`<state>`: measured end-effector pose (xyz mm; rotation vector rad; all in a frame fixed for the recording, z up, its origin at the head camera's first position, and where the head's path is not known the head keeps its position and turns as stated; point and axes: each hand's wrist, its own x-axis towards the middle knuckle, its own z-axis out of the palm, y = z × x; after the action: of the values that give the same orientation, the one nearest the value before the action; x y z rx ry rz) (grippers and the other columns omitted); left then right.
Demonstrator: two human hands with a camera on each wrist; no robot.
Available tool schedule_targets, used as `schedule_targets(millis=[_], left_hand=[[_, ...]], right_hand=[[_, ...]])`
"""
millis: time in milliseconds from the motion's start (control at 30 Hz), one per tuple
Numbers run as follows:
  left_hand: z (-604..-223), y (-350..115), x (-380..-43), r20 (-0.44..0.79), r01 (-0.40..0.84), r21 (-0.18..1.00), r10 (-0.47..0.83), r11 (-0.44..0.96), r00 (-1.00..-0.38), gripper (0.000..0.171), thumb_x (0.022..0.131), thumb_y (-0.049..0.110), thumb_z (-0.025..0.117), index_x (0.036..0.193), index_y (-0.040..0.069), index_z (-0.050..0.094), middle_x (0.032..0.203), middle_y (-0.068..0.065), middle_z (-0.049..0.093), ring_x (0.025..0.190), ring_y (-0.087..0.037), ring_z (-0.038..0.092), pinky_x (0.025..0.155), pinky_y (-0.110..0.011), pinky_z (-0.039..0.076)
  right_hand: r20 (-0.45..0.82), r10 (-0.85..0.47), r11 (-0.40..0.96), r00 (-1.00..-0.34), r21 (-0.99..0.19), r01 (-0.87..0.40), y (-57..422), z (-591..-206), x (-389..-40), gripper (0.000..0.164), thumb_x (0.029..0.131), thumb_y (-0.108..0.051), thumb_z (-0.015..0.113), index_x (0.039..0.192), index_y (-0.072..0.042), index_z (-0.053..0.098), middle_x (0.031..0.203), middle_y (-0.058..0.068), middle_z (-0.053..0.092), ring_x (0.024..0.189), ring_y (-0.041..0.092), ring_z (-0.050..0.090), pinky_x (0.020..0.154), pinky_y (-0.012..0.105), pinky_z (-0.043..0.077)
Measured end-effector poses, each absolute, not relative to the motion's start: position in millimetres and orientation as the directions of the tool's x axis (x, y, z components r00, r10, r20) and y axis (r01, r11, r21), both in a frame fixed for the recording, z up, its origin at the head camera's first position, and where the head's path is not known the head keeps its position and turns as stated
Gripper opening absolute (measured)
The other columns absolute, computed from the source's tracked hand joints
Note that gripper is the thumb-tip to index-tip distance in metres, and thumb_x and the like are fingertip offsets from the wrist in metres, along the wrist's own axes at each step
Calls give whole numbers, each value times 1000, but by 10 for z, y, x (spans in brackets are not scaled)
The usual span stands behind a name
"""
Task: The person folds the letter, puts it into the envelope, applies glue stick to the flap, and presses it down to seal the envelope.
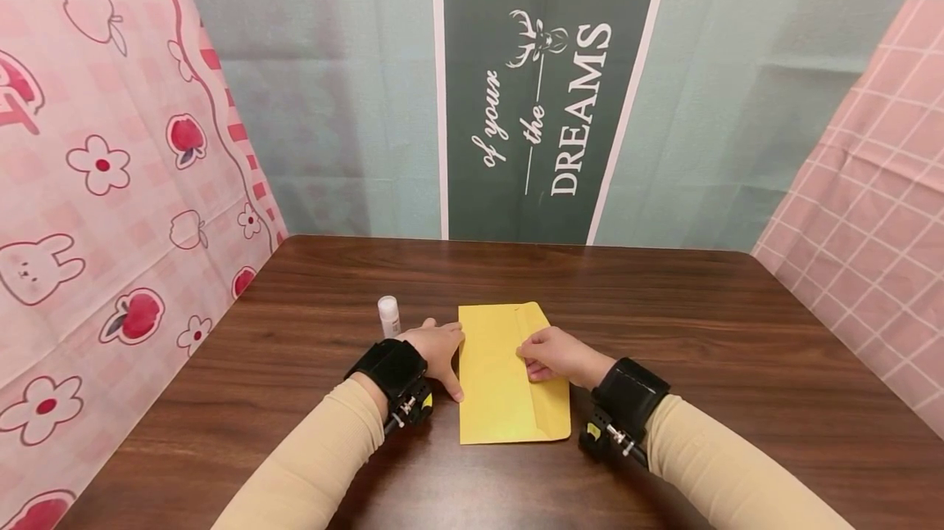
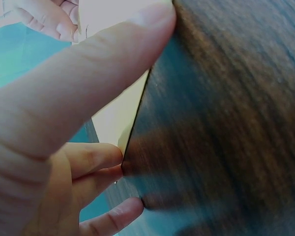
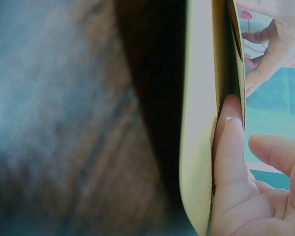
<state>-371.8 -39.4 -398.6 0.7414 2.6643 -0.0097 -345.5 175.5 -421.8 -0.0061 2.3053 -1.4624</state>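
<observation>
A yellow paper envelope (image 1: pixel 494 382) lies on the table, its flap (image 1: pixel 551 407) folded out to the right. My left hand (image 1: pixel 437 350) rests at its left edge, thumb and fingers spread apart. The left wrist view shows that thumb (image 2: pixel 142 29) and two fingertips (image 2: pixel 113 155) right at the edge. My right hand (image 1: pixel 560 354) is at the envelope's opening and holds the edge of its front panel. In the right wrist view, fingers (image 3: pixel 231 142) reach into the opening while the thumb (image 3: pixel 270 147) stays outside the panel.
A white glue stick (image 1: pixel 388 315) stands upright just behind my left hand. The dark wooden table (image 1: pixel 664 301) reaches back to a green-grey cloth (image 1: pixel 354 104) with printed lettering. Pink patterned cloths hang on the left (image 1: pixel 140 210) and right (image 1: pixel 870 186).
</observation>
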Motion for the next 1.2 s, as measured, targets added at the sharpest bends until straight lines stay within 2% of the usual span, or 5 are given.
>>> schedule_targets(millis=[233,600,900,1200], left_hand=[[-3969,-392,-3715,-358,507,93,504,857,-786,96,60,54,82,139,13,44,149,-3,32,120,-26,36,94,-37,38],[-3945,-391,-3701,-351,510,100,510,854,-785,95,61,53,82,138,12,44,148,-3,33,118,-26,38,93,-37,39],[-3940,-406,-3696,-353,508,108,510,855,-784,95,61,53,82,138,12,45,148,-4,33,117,-27,38,93,-37,39],[-3960,-404,-3712,-360,504,98,503,858,-786,97,60,54,81,139,13,44,149,-3,32,118,-27,37,93,-38,39]], right_hand=[[-349,-234,413,-907,-881,232,1762,-4241,-3475,16,94,-10,53,95,6,56,71,5,53,59,11,53,61,24,52],[-398,-261,332,-880,-893,306,1786,-4297,-3513,24,97,-14,48,109,6,49,78,7,53,63,12,55,62,25,52],[-418,-245,314,-875,-888,336,1782,-4328,-3539,26,97,-15,48,111,6,50,81,8,56,68,12,59,65,26,53],[-418,-249,327,-874,-886,330,1759,-4325,-3552,22,96,-17,51,103,3,53,82,7,60,68,11,60,64,25,52]])
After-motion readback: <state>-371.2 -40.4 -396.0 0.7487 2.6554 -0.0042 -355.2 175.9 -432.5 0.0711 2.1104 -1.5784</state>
